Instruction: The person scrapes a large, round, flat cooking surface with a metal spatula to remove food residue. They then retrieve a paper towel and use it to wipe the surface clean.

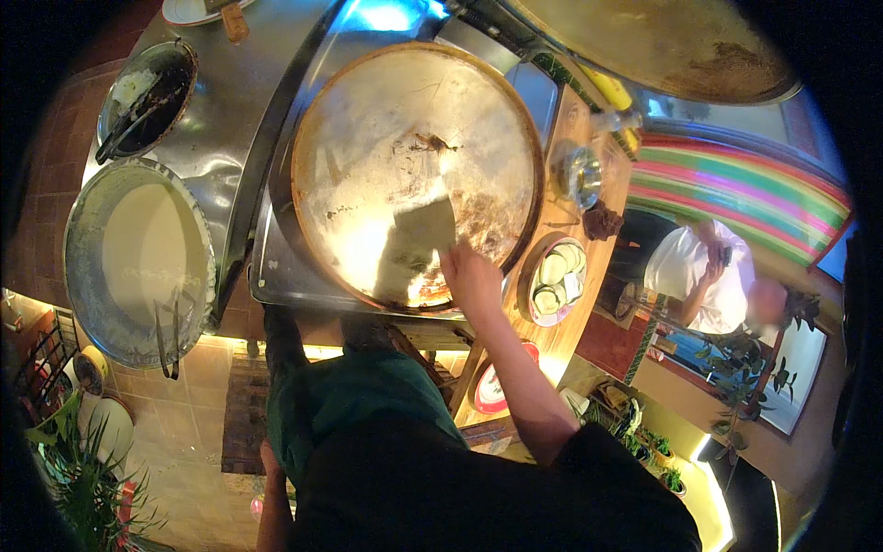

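In front of me lies a large round metal griddle (pixel 372 138) with a rusty-brown rim. Dark burnt scraps (pixel 434 142) sit near its middle, and brown residue (pixel 486 224) marks the right part. My right hand (pixel 472 276) is over the near right edge, its fingers closed on what looks like a flat scraper (pixel 424 224); the grip is largely hidden by the hand. A dark shadow falls on the surface beside it. My left hand (pixel 271 459) hangs low by my thigh, its fingers partly hidden, well away from the griddle.
Left of the griddle stand a basin of pale batter (pixel 141 241) with a metal utensil and a dark bowl (pixel 148 96) holding white fat. Right, a wooden counter (pixel 579 276) bears a plate of zucchini slices (pixel 557 281) and a glass bowl (pixel 585 178). A person (pixel 703 276) holds a phone beyond.
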Demonstrator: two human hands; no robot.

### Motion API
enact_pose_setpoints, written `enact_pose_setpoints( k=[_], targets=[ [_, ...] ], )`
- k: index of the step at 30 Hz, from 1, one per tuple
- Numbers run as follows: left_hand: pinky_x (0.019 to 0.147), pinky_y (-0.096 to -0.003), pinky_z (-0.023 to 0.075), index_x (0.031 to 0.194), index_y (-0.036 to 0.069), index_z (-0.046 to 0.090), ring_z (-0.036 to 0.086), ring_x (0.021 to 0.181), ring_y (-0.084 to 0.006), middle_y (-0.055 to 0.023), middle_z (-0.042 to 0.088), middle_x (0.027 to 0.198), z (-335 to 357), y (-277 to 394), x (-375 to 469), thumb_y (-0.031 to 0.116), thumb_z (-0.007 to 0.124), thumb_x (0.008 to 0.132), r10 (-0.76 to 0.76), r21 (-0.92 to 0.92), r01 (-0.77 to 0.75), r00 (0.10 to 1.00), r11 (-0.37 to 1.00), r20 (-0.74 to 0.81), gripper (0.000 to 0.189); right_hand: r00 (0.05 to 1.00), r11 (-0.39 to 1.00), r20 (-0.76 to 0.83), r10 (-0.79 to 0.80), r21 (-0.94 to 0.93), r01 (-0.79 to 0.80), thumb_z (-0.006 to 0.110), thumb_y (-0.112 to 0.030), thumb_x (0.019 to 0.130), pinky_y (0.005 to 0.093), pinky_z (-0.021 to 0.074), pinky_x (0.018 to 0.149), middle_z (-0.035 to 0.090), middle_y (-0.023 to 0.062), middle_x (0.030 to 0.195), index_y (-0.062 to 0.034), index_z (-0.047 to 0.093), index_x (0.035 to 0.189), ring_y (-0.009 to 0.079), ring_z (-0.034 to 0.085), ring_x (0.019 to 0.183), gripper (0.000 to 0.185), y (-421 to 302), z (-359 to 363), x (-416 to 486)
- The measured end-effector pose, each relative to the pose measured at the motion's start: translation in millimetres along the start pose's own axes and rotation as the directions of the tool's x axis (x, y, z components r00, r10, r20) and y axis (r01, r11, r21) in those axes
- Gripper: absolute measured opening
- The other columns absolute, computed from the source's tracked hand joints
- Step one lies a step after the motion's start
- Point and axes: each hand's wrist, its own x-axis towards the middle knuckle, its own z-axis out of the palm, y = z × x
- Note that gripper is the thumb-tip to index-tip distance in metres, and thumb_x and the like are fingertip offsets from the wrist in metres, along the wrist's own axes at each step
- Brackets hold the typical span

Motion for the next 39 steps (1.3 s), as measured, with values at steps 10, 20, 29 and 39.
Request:
enact_pose_setpoints(
  k=[10, 20, 29, 39],
  targets=[
    [0.085, -0.0477, 0.0578, 0.12, -0.002, 0.074, 0.076, 0.099, -0.0348, -0.0255, 0.078, 0.107, -2.1, 56.7, -11.0, 0.023, 0.064, 0.098, 0.012, -0.164, 0.003, 0.996, 0.986, 0.093, 0.034, 0.984, 0.962, -0.171, 0.047, 0.271, 0.001, 0.086, -0.025, 0.092, 0.0421, 0.061, 0.073, 0.08, 0.014, 0.099, -0.0089, 0.079, 0.107, 0.0354, 0.078, 0.086, 0.023, 144.2, -39.2, 28.4],
    [0.085, -0.048, 0.0565, 0.12, -0.004, 0.073, 0.073, 0.098, -0.031, -0.0209, 0.078, 0.108, 48.1, 30.6, -9.6, 0.029, 0.064, 0.1, -0.05, -0.354, 0.092, 0.991, 0.931, 0.126, 0.04, 0.945, 0.946, -0.077, -0.319, -0.077, 0.313, 0.073, -0.03, 0.099, 0.0478, 0.0577, 0.062, 0.074, 0.0139, 0.086, -0.0107, 0.069, 0.1, 0.0368, 0.072, 0.072, 0.02, 129.2, -17.1, 13.6],
    [0.084, -0.0506, 0.0565, 0.122, -0.003, 0.072, 0.075, 0.101, -0.0364, -0.0219, 0.078, 0.111, 78.9, 52.5, -39.5, 0.031, 0.067, 0.099, 0.009, -0.213, -0.006, 1.0, 0.977, 0.012, 0.042, 0.971, 0.97, -0.013, -0.239, -0.056, 0.238, 0.075, -0.029, 0.098, 0.0504, 0.0567, 0.059, 0.075, 0.0152, 0.084, -0.0091, 0.069, 0.096, 0.0373, 0.073, 0.071, 0.02, 166.5, -23.8, -39.9],
    [0.086, -0.0575, 0.056, 0.121, -0.004, 0.069, 0.073, 0.104, -0.0498, -0.0289, 0.075, 0.111, 85.4, 44.8, -27.8, 0.035, 0.068, 0.097, -0.008, 0.111, 0.012, 0.999, 0.994, -0.039, 0.046, 0.983, 0.982, -0.018, -0.185, -0.036, 0.184, 0.07, -0.03, 0.101, 0.0538, 0.0545, 0.056, 0.072, 0.0176, 0.077, -0.0095, 0.065, 0.093, 0.0399, 0.072, 0.066, 0.022, 131.6, -4.6, -67.5]
  ],
)
